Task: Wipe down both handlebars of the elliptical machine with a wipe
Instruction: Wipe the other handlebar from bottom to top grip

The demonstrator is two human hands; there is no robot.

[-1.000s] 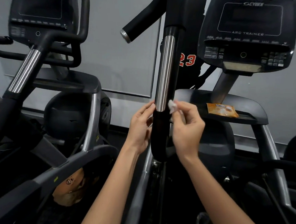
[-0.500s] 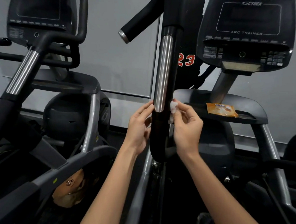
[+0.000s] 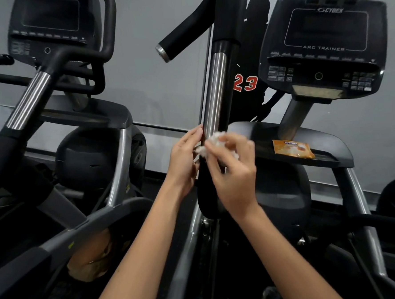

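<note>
A tall handlebar with a shiny steel middle and black ends rises in the centre of the head view. Its black side grip juts up and left. My right hand presses a crumpled white wipe against the front of the bar, where steel meets black. On the bar's left side my left hand rests with fingers extended, fingertips touching the wipe's edge. The machine's other handlebar is out of view.
The black console marked ARC TRAINER stands at right. An orange wipes packet lies on the grey ledge below it. A second machine with a steel-and-black bar fills the left. A grey wall is behind.
My right hand has come round from the bar's right side to its front, bringing the wipe across the bar. My left hand stays on the left side.
</note>
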